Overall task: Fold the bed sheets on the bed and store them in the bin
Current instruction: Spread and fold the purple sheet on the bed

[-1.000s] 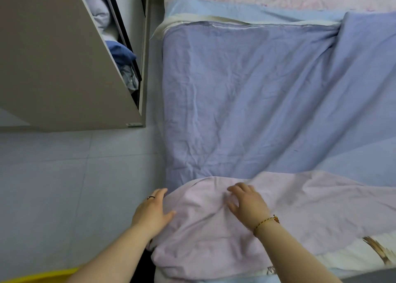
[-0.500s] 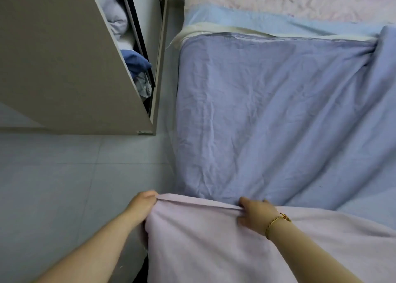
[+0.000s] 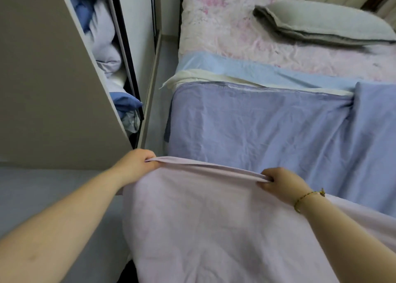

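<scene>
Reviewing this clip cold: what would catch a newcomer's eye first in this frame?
Front and centre, the left hand and right hand each grip the top edge of a pale lilac sheet, holding it stretched between them over the near end of the bed. Beyond it a blue-violet sheet lies spread flat across the mattress, with a grey pillow at the head. At left an open wardrobe shows bundled bedding inside.
</scene>
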The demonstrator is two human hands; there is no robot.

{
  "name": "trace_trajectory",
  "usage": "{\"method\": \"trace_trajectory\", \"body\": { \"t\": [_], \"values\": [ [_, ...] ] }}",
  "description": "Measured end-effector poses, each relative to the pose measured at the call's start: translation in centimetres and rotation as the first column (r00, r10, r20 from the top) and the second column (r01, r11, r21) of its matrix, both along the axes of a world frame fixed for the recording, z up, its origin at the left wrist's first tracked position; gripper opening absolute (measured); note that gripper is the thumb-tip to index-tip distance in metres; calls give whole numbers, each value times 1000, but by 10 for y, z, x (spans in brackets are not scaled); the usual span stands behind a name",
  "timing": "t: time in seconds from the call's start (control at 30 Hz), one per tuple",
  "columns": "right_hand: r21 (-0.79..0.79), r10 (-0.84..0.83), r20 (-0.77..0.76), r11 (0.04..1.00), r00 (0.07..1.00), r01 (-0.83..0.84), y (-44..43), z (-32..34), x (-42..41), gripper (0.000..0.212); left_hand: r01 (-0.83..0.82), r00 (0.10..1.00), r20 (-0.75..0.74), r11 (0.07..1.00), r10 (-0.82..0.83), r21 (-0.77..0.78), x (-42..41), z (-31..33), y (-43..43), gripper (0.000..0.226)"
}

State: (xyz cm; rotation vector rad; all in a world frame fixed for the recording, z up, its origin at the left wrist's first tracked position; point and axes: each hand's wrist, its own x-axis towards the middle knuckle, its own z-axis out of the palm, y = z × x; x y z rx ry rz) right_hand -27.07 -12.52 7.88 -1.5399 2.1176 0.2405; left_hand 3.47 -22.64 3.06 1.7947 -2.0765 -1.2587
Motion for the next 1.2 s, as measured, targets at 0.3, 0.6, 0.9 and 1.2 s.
{"method": "trace_trajectory", "body": {
  "t": [0.3,0.6,0.9,1.2],
  "values": [
    [-150,-235,-199,967,951,207,-138,-7,-18,30,68,987,153,987,-45,-148,-27,-45,-140,30],
    [-405,-308,-53,876,950,261,-272,-38,-37,33,17,966,246,934,76,-356,-55,-60,-253,34],
    [-352,-262,-58,908,963,226,-353,-92,-52,30,20,945,322,971,59,-237,-90,-114,-314,31],
    [-256,-159,-17,955,987,149,-351,-181,-35,52,-148,981,54,893,189,-425,-127,-147,-310,43]
  ]
}}
